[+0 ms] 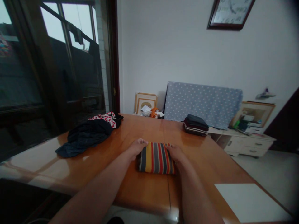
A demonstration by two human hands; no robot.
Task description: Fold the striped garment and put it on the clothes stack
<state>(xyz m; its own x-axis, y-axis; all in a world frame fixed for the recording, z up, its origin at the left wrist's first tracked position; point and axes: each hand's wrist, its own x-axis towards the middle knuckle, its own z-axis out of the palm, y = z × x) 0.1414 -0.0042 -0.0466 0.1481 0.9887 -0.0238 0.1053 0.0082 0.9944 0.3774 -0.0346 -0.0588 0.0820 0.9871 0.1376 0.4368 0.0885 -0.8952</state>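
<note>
Where the glossy wooden table (140, 183) runs toward a white wall, a folded striped cloth (156, 157) lies flat near its middle. Left hand (136, 147) rests on the cloth's left edge, right hand (176, 153) on its right edge, fingers curled down against it; whether either grips the cloth I cannot tell. A dark heap of clothes (87, 133) lies well to the left, a folded stack (195, 124) at the far right. A white sheet (249, 202) covers the near right corner. A clock (230, 14) hangs above.

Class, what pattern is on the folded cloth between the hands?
Stripes: yellow, red, grey on folded cloth; head view.
</note>
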